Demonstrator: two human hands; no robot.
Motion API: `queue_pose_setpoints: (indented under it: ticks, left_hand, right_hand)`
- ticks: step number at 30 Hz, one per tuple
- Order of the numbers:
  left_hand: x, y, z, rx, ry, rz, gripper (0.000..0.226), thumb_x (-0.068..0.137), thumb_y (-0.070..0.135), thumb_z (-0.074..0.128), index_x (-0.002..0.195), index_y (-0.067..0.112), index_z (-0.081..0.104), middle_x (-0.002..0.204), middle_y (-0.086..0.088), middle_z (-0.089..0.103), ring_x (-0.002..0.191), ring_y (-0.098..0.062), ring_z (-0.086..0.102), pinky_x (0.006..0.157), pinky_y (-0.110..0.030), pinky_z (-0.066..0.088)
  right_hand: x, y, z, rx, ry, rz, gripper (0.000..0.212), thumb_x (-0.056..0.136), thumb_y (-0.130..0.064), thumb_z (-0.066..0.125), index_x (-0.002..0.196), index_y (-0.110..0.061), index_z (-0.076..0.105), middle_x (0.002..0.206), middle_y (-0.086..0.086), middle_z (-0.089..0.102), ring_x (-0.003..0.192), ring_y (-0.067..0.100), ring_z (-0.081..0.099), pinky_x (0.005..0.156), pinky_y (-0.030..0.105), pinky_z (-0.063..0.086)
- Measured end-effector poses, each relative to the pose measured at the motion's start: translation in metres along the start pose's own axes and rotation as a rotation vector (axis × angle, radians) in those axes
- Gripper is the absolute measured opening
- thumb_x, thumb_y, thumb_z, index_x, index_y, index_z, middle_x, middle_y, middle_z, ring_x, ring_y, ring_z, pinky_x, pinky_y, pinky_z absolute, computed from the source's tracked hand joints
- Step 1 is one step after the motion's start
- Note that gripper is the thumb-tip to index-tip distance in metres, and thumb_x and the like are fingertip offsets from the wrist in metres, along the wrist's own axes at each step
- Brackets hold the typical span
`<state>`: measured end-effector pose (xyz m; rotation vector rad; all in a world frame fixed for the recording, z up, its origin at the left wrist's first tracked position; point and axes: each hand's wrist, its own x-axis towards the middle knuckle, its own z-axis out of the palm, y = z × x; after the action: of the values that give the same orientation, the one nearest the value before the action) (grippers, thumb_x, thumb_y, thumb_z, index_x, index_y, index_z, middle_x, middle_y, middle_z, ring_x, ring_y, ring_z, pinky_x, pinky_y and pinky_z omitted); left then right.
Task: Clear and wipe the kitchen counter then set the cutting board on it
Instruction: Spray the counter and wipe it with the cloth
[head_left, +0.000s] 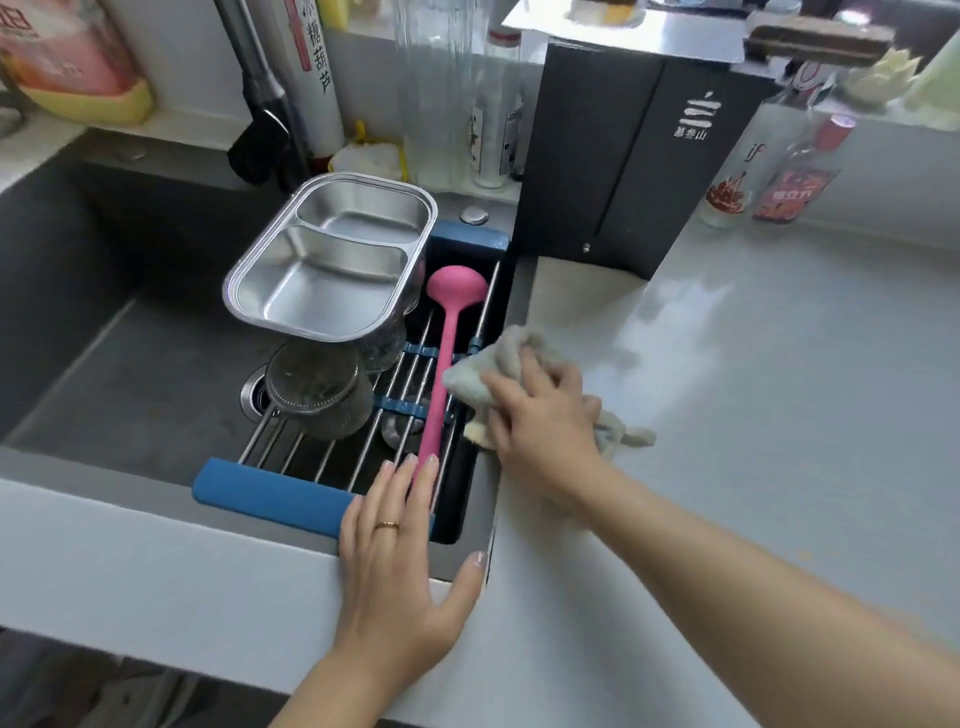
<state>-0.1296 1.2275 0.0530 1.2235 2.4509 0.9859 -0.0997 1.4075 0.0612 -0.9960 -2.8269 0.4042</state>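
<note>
Right hand (540, 415) grips cloth (511, 353) at counter (753, 389) edge; left hand (400, 561) flat, empty, on sink (104, 338) rim.

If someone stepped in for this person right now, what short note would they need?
Right hand: pressing a grey cloth on the counter at the sink's edge, mid-wipe.
Left hand: open, flat on the sink's front edge, fingers over the blue end of the drying rack.
On the rack: steel tray, pink ladle, upturned glass jar.
Done: the stretch of counter by the cloth is bare, with wet streaks.
Left: finish wiping; set down the cutting board, which is not in view.
</note>
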Motion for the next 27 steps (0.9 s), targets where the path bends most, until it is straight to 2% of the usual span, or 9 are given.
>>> queue_pose_setpoints:
  ticks: [3,5,10,13,15,17,20,23,27]
  left_hand:
    - [-0.002,-0.001,-0.002,-0.063,0.033,0.054,0.074,0.076,0.061,0.033,0.136,0.02,0.016,0.146,-0.004,0.027,0.138,-0.022,0.021,0.112,-0.054,0.02]
    - [-0.003,0.0,-0.003,-0.106,0.044,0.085,0.075,0.08,0.069,0.017,0.136,0.019,0.017,0.146,-0.007,0.028,0.138,-0.025,0.022,0.11,-0.057,0.02]
    - [-0.008,0.007,0.002,-0.074,0.012,0.09,0.08,0.076,0.076,0.006,0.137,0.025,0.017,0.148,-0.007,0.028,0.139,-0.024,0.019,0.112,-0.053,0.013]
    - [-0.012,0.022,0.014,0.048,-0.043,0.074,0.084,0.073,0.075,0.018,0.138,0.022,0.029,0.148,-0.011,0.031,0.139,-0.025,0.019,0.111,-0.052,0.01]
    - [-0.017,0.041,0.028,0.132,-0.096,0.081,0.081,0.07,0.067,0.026,0.137,0.022,0.034,0.148,-0.012,0.031,0.14,-0.028,0.017,0.111,-0.052,0.008]
    - [-0.023,0.061,0.045,0.164,-0.145,0.107,0.081,0.067,0.064,0.027,0.137,0.023,0.033,0.149,-0.012,0.03,0.141,-0.028,0.015,0.112,-0.051,0.007]
    - [-0.031,0.088,0.071,0.209,-0.204,0.134,0.084,0.065,0.065,0.022,0.138,0.026,0.027,0.152,-0.009,0.024,0.142,-0.026,0.009,0.113,-0.05,0.005]
    - [-0.035,0.105,0.09,0.272,-0.204,0.142,0.085,0.063,0.066,0.019,0.139,0.028,0.024,0.153,-0.008,0.021,0.143,-0.026,0.006,0.113,-0.05,0.005]
    - [-0.043,0.113,0.095,0.32,-0.184,0.096,0.086,0.063,0.066,0.019,0.139,0.027,0.024,0.152,-0.009,0.023,0.142,-0.028,0.008,0.112,-0.052,0.007]
  right_hand:
    - [-0.069,-0.023,0.001,-0.052,0.048,-0.038,0.034,0.071,-0.037,0.069,0.104,-0.028,0.067,0.129,0.012,0.06,0.098,0.042,0.057,0.061,0.045,0.048]
    - [-0.101,-0.033,0.004,-0.1,0.037,-0.007,0.037,0.063,-0.043,0.074,0.098,-0.031,0.069,0.117,0.007,0.068,0.083,0.033,0.065,0.05,0.036,0.049]
    - [-0.148,-0.032,-0.006,0.077,0.058,0.009,0.028,0.072,-0.038,0.055,0.096,-0.031,0.069,0.109,-0.004,0.072,0.071,0.023,0.065,0.047,0.033,0.052]
    - [-0.168,0.02,-0.031,0.243,0.257,0.131,0.035,0.076,-0.028,0.048,0.105,-0.022,0.066,0.112,-0.001,0.07,0.084,0.031,0.063,0.063,0.044,0.054]
    - [-0.183,0.082,-0.053,0.239,0.322,0.29,0.036,0.08,-0.025,0.05,0.113,-0.017,0.063,0.117,0.004,0.067,0.099,0.035,0.06,0.083,0.046,0.047]
    - [-0.203,0.152,-0.073,0.201,0.38,0.44,0.033,0.087,-0.026,0.053,0.117,-0.014,0.061,0.122,0.011,0.064,0.111,0.034,0.057,0.093,0.045,0.039]
    - [-0.236,0.228,-0.089,0.103,0.187,0.67,0.037,0.093,-0.042,0.039,0.129,-0.044,0.044,0.15,0.001,0.036,0.133,0.028,0.03,0.106,0.045,0.022]
    - [-0.25,0.255,-0.08,-0.019,0.079,0.578,0.048,0.087,-0.058,0.034,0.134,-0.056,0.024,0.159,-0.003,0.004,0.143,0.022,-0.003,0.112,0.047,0.002]
    - [-0.238,0.218,-0.056,0.008,0.057,0.535,0.084,0.069,-0.075,0.023,0.144,-0.039,0.01,0.157,0.011,-0.012,0.144,0.028,-0.013,0.116,0.046,-0.007]
